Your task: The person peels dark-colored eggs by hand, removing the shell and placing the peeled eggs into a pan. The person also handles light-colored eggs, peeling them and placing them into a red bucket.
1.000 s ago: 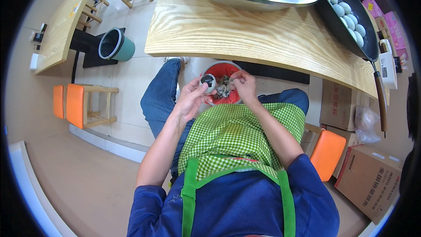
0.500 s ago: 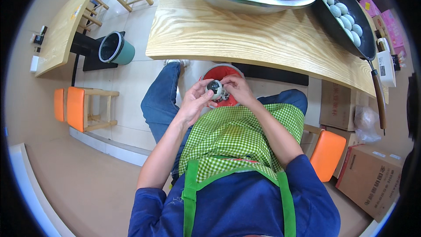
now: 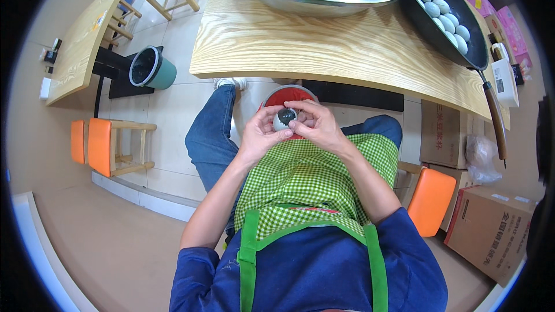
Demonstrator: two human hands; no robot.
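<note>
A partly peeled century egg [image 3: 285, 117] sits between my two hands, dark and glossy on top where the shell is off and pale grey-green lower down. My left hand [image 3: 260, 134] is wrapped round its left side. From the right, the thumb and fingers of my right hand [image 3: 321, 128] close in against the egg at the edge of the shell. Directly beneath the hands is a bin with a red liner [image 3: 281, 97], its contents mostly hidden by my hands.
On the wooden table [image 3: 324, 46] ahead stand a steel bowl [image 3: 329, 3] of dark peeled eggs and a black pan [image 3: 477, 52] with several unpeeled pale eggs, its handle jutting over the edge. A green bin [image 3: 165, 72] and orange stools [image 3: 99, 147] are left; cartons [image 3: 488, 231] lie right.
My right hand, earlier pulling at shell bits beside the egg, now presses against the egg itself. The loose shell pieces by its fingers no longer show. The view has shifted slightly.
</note>
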